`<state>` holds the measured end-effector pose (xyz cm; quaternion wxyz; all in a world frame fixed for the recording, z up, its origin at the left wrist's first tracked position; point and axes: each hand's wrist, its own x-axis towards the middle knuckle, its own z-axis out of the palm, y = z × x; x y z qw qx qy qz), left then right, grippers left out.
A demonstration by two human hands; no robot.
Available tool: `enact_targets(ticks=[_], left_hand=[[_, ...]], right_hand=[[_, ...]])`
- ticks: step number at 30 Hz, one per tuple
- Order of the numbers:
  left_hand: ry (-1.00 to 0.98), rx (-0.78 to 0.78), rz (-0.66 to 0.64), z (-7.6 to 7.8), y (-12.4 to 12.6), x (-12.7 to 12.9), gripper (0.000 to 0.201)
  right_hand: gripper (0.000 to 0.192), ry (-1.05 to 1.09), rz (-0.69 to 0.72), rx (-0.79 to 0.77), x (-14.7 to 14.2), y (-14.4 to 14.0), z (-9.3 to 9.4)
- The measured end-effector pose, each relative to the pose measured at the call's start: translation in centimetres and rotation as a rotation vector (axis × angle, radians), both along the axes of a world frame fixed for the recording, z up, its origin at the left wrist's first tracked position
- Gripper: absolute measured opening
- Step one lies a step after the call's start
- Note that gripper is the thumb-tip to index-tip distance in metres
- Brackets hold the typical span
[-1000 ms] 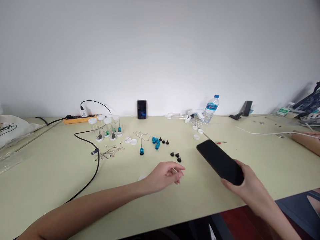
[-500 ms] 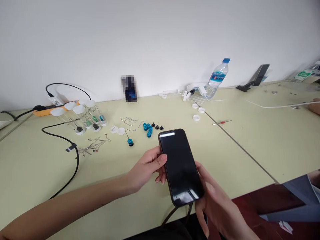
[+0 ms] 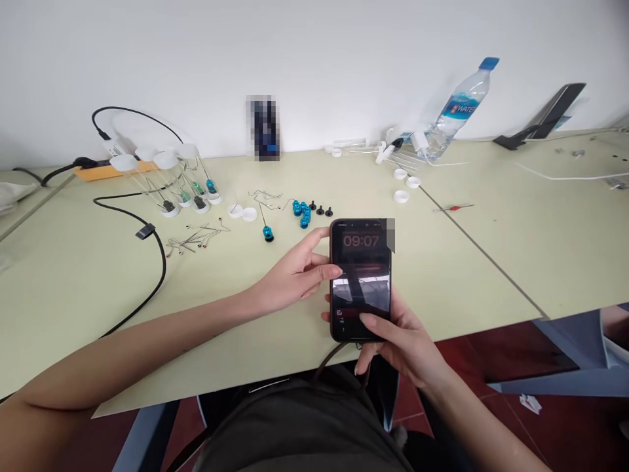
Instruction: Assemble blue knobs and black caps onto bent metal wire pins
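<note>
Both hands hold the black glass phone (image 3: 362,278) upright: right hand (image 3: 400,341) under it, left hand (image 3: 295,275) beside.

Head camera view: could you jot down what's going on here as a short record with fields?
Left hand: left hand grips the upper left edge of the phone
Right hand: right hand cradles the phone's lower end, thumb on the screen
Phone: held upright above the table edge, screen lit, reading 09:07
Table: pale green table
Behind the phone: blue beads, black power cable, lidded clear tubes, small white caps
Far right: water bottle leaning by the wall
</note>
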<state>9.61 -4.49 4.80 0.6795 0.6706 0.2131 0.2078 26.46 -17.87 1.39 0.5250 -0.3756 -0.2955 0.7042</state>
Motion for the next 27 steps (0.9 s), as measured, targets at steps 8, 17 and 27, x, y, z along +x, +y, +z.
enact_targets(ticks=[8,17,27], left_hand=[[-0.056,0.072,0.005,0.11,-0.43,-0.24,0.074],[0.001,0.044,0.027,-0.38,0.03,-0.45,0.077],[-0.099,-0.016,-0.105,-0.65,0.0,-0.57,0.085]], right_hand=[[0.084,0.009,0.003,0.094,-0.28,-0.79,0.37],[0.09,0.001,0.049,0.104,0.16,-0.67,0.21],[0.103,-0.142,0.053,0.117,-0.7,-0.87,0.1]])
